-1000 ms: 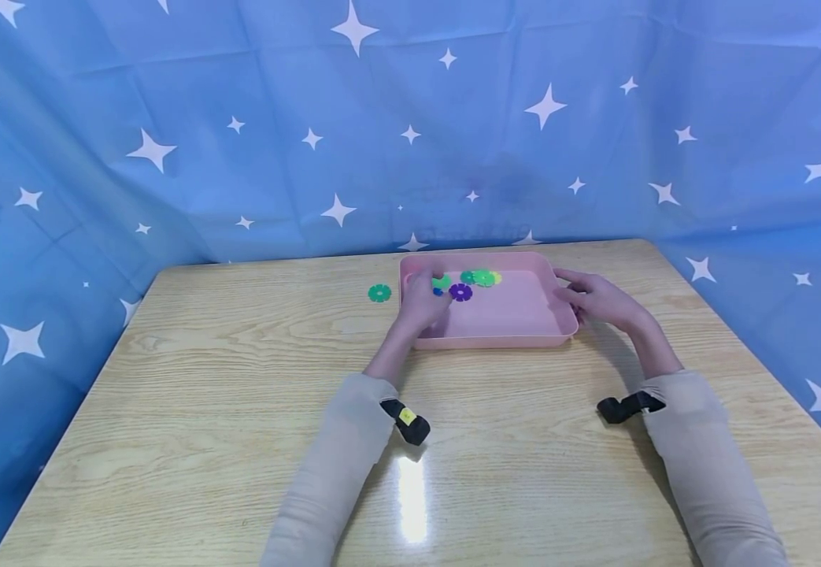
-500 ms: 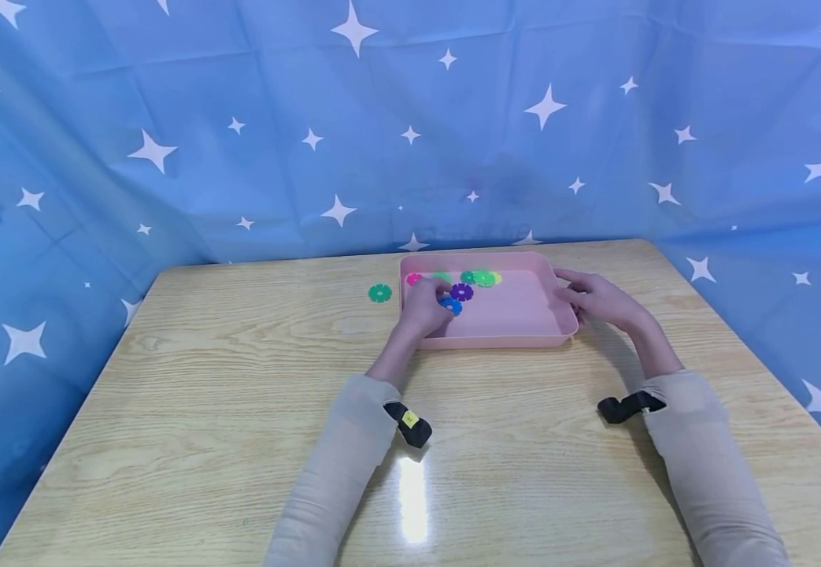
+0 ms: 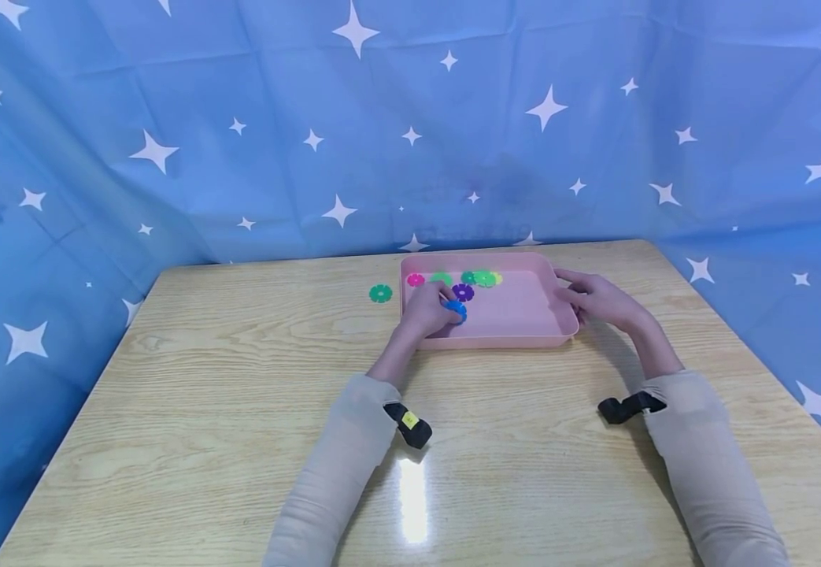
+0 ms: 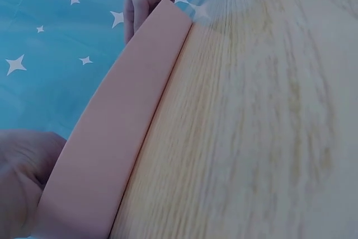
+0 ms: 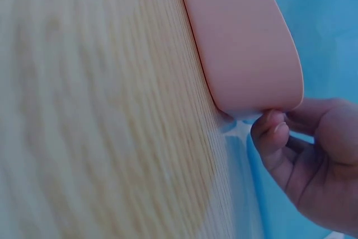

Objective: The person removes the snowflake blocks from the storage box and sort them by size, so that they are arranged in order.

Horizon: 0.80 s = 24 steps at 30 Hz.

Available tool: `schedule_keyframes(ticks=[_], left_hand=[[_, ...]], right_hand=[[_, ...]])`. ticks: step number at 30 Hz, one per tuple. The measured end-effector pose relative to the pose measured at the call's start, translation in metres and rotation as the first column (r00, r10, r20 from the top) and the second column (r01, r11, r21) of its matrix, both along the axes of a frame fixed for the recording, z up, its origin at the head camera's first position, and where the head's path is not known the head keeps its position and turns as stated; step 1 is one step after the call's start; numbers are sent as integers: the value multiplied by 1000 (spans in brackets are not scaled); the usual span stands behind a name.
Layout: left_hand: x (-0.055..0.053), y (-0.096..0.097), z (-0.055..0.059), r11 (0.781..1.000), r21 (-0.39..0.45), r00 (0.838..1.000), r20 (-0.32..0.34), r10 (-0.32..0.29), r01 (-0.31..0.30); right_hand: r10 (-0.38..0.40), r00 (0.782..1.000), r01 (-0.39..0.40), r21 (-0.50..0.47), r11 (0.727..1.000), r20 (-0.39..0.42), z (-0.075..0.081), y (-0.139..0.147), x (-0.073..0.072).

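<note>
Take the pink tray's centre, in the head view, as the middle of the clock. The wooden table (image 3: pixel 226 394) ends just beyond 12, so a hard shove could push the pink tray (image 3: pixel 491 342) over that edge. The right hand (image 3: pixel 597 302) grips the 3 o'clock wall, fingers curled at the rim; leaning down there might tilt the tray and slide its contents. The left hand (image 3: pixel 424 311) reaches inside at 9, thumb and finger seeming to pinch the blue disc (image 3: pixel 459 310); being thin, it could slip out or flick away. The purple disc (image 3: pixel 463 292), close beside those fingers, might get knocked. Towards 12, the bright green disc (image 3: pixel 484 279) overlaps the yellow disc (image 3: pixel 498 278), so lifting one could drag both. Outside the wall at 9, the loose green disc (image 3: pixel 380 293) could be brushed by the left forearm.
</note>
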<state>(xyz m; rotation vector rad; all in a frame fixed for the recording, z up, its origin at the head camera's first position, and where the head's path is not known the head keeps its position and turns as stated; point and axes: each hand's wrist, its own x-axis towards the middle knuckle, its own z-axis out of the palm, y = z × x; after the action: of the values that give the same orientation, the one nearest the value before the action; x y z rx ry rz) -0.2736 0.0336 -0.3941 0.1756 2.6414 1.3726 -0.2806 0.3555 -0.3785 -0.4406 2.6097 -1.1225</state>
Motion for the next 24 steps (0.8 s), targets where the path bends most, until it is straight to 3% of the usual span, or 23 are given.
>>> schedule_keyframes(ticks=[10,20,24], left_hand=[[6,-3,12,999,44,999,39,-22,20],[13,-22,24,991,121,997,-55,-54,61],[14,-31,31,989,142,997,-66,-41,50]], right_hand=[[-1,1000,1,6,1000,-14,-2,1,-1],[0,1000,0,-1,1000,-8,-2,0,0],[2,1000,-2,-5,1000,-10,-1,1,0]])
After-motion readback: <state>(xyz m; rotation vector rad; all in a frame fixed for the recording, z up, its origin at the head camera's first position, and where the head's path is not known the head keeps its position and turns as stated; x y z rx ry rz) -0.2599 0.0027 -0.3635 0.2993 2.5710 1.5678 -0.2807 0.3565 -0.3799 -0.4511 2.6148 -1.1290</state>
